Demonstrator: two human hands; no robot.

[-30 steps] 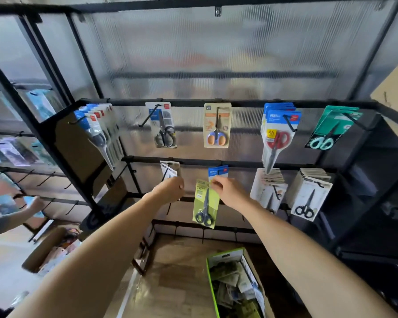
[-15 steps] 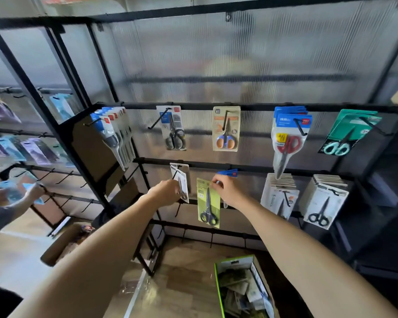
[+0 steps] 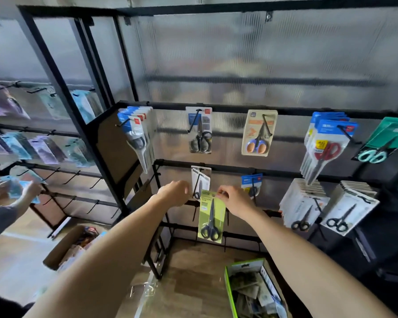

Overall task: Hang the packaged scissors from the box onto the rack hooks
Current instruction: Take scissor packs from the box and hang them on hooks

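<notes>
Pinching the green scissors pack (image 3: 210,218) by its top, right hand (image 3: 236,200) fingers clenched on it — left hand (image 3: 175,192) curled, grasp unclear

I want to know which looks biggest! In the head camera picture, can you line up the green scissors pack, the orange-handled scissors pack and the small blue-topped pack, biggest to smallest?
1. Green scissors pack, pinched by the right hand, though it is nearest the camera.
2. Orange-handled scissors pack.
3. Small blue-topped pack.

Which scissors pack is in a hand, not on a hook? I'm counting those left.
The lime-green pack, pinched at its top by the right hand. Every other pack hangs from the rack.
</notes>
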